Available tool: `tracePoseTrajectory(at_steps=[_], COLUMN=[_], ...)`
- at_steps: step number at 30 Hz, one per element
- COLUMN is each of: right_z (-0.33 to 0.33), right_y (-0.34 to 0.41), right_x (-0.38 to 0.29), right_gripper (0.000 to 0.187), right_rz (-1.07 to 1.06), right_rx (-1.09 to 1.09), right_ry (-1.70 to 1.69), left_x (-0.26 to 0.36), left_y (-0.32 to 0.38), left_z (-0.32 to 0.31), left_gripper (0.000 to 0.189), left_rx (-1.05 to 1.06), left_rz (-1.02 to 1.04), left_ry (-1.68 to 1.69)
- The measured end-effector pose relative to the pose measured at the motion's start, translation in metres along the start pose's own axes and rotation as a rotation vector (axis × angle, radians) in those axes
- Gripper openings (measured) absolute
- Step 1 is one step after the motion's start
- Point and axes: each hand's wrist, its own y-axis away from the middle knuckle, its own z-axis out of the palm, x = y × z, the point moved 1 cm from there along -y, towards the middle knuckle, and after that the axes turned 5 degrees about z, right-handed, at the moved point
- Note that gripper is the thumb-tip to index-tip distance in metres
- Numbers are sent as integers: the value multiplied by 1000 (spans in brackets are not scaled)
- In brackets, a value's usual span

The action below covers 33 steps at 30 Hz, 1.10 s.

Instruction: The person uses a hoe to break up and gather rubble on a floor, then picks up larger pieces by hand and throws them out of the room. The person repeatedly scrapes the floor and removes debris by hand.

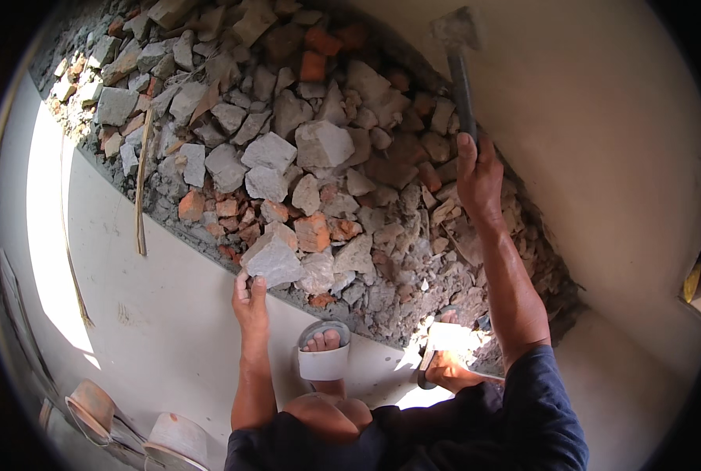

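Observation:
My right hand (479, 176) grips the dark handle of a hammer (461, 88); its blurred metal head is raised near the wall at the top right. My left hand (251, 303) holds the near edge of a pale grey stone chunk (274, 262), thumb on top and fingers at its side. The chunk rests at the front edge of a rubble heap (327, 144). Beside it lie an orange brick piece (312, 231) and a whitish stone (315, 272).
A plain wall (592, 147) borders the rubble on the right. Pale floor (168, 294) lies left. A wood strip (143, 182) leans over the heap's edge. Two buckets (178, 438) lie at the lower left. My sandalled left foot (324, 347) is near the rubble, my right foot (444, 353) against it.

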Motion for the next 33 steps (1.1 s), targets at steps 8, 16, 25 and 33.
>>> tracePoseTrajectory(at_steps=[8, 16, 25, 33], right_z=[12, 14, -24, -61], right_y=[-51, -62, 10, 127], right_x=[27, 2, 39, 58], right_gripper=[51, 55, 53, 57], right_rz=[31, -144, 199, 442], right_rx=[-367, -72, -362, -426], right_ry=[571, 430, 291, 148], left_x=[-1, -10, 15, 132], left_y=[-6, -8, -18, -109], left_z=[0, -7, 6, 194], left_gripper=[50, 46, 49, 58], left_rx=[27, -9, -36, -183], left_rz=[-63, -46, -109, 220], left_ry=[17, -4, 64, 68])
